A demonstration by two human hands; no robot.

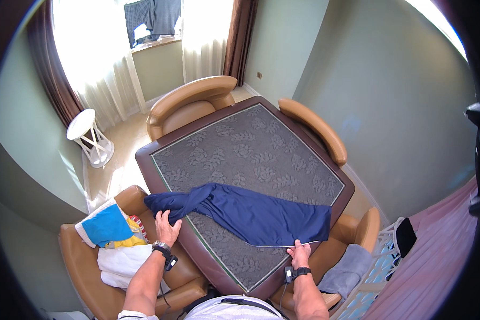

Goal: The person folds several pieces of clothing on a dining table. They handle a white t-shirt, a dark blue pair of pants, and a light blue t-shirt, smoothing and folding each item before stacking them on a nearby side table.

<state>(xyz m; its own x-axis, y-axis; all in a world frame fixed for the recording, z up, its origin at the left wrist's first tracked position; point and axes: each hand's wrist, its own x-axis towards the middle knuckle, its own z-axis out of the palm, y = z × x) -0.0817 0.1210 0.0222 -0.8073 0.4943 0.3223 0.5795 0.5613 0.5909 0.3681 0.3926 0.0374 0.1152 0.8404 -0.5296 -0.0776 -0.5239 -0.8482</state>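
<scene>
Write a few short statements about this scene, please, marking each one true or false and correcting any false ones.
1. The dark blue cloth lies across the table. True.
2. The right hand is at the cloth's left end. False: it pinches the near edge, toward the right.
3. The left hand is at the bunched end. True.
4. The small side stand is black. False: it is white.
5. The grey cloth lies over the near right chair. True.
</scene>
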